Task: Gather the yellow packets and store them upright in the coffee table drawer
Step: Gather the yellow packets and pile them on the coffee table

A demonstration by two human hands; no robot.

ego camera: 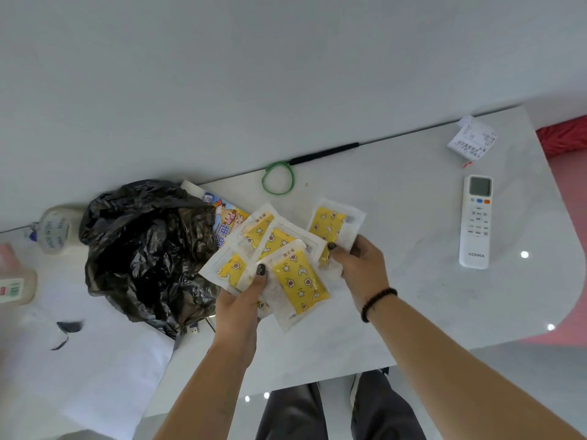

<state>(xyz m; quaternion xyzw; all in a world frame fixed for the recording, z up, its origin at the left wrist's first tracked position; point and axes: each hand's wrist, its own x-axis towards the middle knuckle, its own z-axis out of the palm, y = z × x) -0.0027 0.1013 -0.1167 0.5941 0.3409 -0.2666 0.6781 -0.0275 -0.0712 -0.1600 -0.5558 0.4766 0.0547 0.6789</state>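
Above the desk (397, 236), the left hand (244, 300) pinched a fan of yellow packets (298, 281) in its grip; the right hand (359, 268) gripped another packet (330, 223), beside a black bag (146, 249).

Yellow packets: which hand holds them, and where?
Left hand grips the fanned yellow packets at their near edges; right hand pinches the rightmost packet's near edge.

Both forearms bare, no sleeves. Left hand (243, 300): thumbnail painted dark, speckled finish. Right hand (359, 268): same dark polish on the one visible nail; black beaded bracelet (378, 303) on the wrist behind the fingers. Grey trousers (340, 411) below, white shoe with dark trim between the legs
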